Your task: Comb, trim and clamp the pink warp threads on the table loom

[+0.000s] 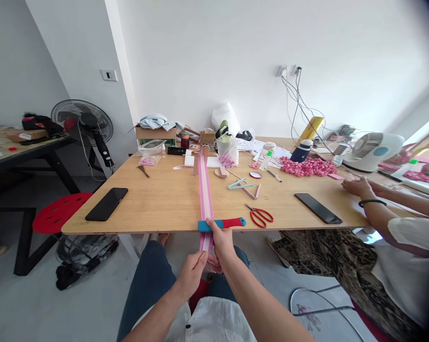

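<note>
At table edge [129,230]: pink strip [206,199] runs beneath blue-and-red tool handle [221,224].
Right hand [221,242]: closed around handle.
Left hand [191,275]: half closed, pinching strip's hanging end.

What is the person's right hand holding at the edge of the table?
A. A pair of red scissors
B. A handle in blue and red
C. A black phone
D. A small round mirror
B. The right hand grips the blue and red handle at the edge of the wooden table, while the red scissors lie apart on the table.
</note>
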`<state>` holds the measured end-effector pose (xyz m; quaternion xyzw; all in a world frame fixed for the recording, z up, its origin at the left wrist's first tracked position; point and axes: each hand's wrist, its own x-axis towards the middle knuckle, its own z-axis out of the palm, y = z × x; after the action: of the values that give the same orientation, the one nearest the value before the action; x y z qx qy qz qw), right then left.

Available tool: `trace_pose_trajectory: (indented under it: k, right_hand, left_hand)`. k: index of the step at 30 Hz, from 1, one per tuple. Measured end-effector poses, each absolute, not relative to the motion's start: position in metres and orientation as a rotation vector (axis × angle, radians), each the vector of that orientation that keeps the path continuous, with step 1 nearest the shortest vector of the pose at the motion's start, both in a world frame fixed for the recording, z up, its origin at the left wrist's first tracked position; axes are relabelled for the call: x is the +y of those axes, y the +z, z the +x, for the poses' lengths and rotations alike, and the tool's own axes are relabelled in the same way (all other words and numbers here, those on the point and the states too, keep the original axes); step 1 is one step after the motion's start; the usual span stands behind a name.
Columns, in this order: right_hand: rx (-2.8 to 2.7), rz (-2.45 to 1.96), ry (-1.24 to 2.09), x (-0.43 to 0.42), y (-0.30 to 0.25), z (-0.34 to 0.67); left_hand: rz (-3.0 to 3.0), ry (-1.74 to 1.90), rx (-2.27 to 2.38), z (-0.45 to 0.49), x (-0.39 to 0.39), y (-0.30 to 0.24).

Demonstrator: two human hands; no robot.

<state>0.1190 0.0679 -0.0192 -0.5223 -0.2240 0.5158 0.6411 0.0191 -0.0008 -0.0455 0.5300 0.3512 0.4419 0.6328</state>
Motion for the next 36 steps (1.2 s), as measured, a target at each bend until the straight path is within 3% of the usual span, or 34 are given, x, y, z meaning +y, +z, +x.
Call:
trace_pose_trajectory:
  k: [16,24,30,36]
  right_hand:
    - [-0.641,-1.275,1.140,0.032,-0.057,0.131]
    - [-0.564,-1.256,1.146,0.021,-0.062,0.139]
    - [-0.475,-1.237,1.227,0.016,-0.061,0.140]
    - [-0.414,-1.235,1.285,0.009,-0.059,0.143]
  left_hand:
    - [1.046,0.905,0.749,0.024,-0.004,-0.068]
    - [0.938,0.646,0.686,-0.007,-0.003,-0.071]
    - [0.895,0.662,0.853,-0.036,0.001,-0.083]
    - [1.157,0.917,1.267,-0.045,0.011,-0.091]
